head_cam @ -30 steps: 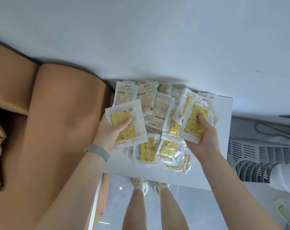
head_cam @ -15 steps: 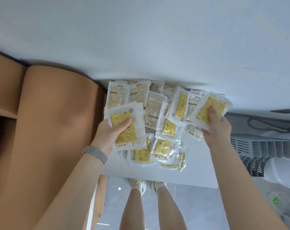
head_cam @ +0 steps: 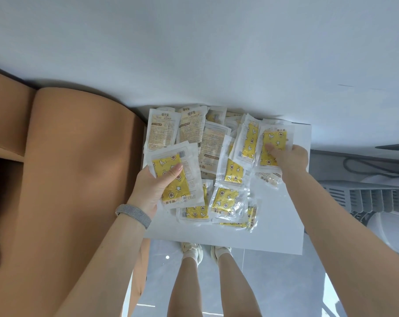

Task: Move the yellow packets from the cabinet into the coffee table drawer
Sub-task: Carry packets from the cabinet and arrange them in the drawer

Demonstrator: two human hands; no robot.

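On the white shelf (head_cam: 274, 234) under a pale wall, the pile of packets (head_cam: 226, 179) (some face down) lies beside the tan panel (head_cam: 79, 168), where the left hand (head_cam: 152, 191) grips a few yellow packets (head_cam: 173, 177) and the right hand (head_cam: 287, 159) pinches one packet (head_cam: 274, 143) above the pile's right edge.

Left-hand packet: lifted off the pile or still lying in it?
Lifted. The left hand grips the yellow packet, thumb across its face, overlapping the pile on the white surface. Contact underneath: cannot tell.

"HAND WARMER" on pale packet backs (head_cam: 160, 131); remaining print too small.
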